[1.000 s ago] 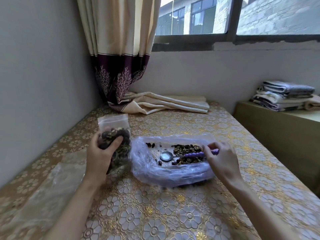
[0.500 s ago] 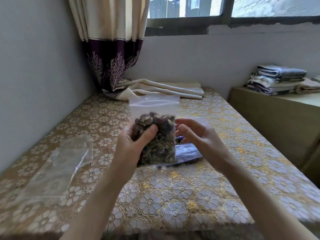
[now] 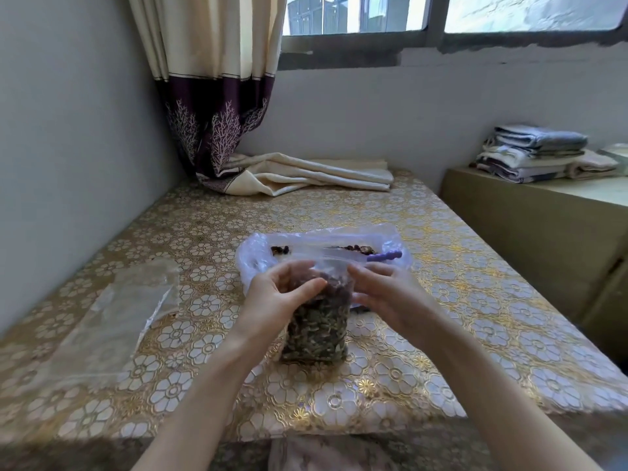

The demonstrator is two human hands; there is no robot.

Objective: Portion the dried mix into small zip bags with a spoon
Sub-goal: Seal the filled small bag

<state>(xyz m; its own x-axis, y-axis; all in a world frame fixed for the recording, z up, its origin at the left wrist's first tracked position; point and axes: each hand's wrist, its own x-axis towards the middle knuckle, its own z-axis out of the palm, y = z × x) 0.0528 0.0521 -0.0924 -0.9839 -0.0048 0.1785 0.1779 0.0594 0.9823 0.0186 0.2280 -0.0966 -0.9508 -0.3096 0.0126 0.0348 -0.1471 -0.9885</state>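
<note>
Gold-and-white floral embossed tablecloth (image 3: 204,334) covers the table that fills the head view, set into a corner of grey walls under a window. At the middle of the cloth a small clear zip bag filled with dark dried mix (image 3: 316,328) stands upright on its base, its clear top strip rising between the two hands. The left hand (image 3: 275,300), at about 9 o'clock of the bag, grips its upper part, thumb curled across the near face and fingers wrapped behind. The right hand (image 3: 387,294), at 3 o'clock of the bag, has its fingers bent against the bag's right edge near the zip strip; whether they pinch the plastic or only touch it I cannot tell. Just behind the small bag, at 12 o'clock, lies a large crumpled clear plastic bag (image 3: 258,253) spread open, with scattered bits of dried mix (image 3: 353,248) inside it. A purple beaded spoon handle (image 3: 385,255) pokes out at the large bag's right side; the bowl of the spoon is hidden. At 9 o'clock of the hands, well apart, flat empty clear zip bags (image 3: 112,317) lie on the cloth. At 12 o'clock in the far corner a cream curtain with a purple branch-printed hem (image 3: 214,107) hangs, its tail pooled on the table. At 2 o'clock, folded towels (image 3: 533,154) are stacked on a low olive cabinet (image 3: 530,239).
</note>
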